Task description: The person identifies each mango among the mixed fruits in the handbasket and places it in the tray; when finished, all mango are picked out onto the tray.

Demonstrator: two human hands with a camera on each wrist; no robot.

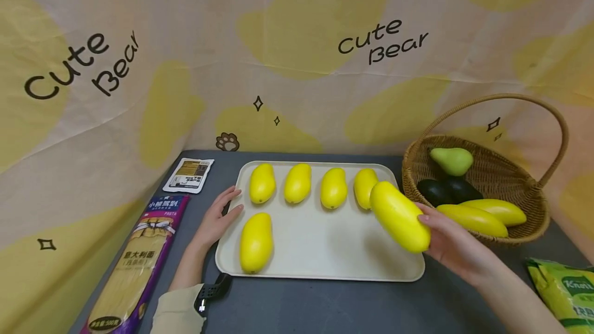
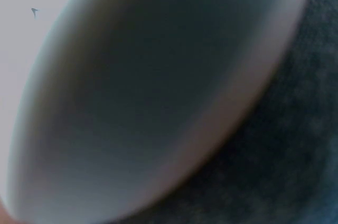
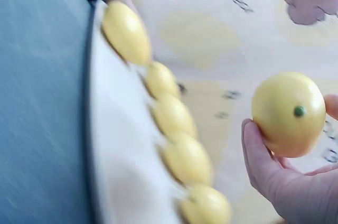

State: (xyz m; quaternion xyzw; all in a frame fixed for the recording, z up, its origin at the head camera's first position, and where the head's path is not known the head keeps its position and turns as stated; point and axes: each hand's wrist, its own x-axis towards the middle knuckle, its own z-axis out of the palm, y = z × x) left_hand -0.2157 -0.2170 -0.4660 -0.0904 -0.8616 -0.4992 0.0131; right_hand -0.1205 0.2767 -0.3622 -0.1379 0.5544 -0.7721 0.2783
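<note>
My right hand (image 1: 457, 244) grips a yellow mango (image 1: 400, 216) above the right part of a white tray (image 1: 325, 251). In the right wrist view, the held mango (image 3: 285, 121) shows a small green spot at its end, with fingers and thumb around its sides. A row of several mangoes lies along the tray's back, among them a mango (image 1: 262, 183) at the left end. Another mango (image 1: 257, 243) sits at the front left. My left hand (image 1: 218, 223) rests at the tray's left edge, fingers extended over the rim. The left wrist view is a blurred close-up.
A wicker basket (image 1: 515, 238) at the right holds a green pear (image 1: 452, 161), dark fruits and two more yellow mangoes. Left of the tray lie a pasta pack (image 1: 139, 256) and a white pouch (image 1: 188, 175). A green-yellow bag (image 1: 566, 290) is at the front right; a patterned cloth hangs behind.
</note>
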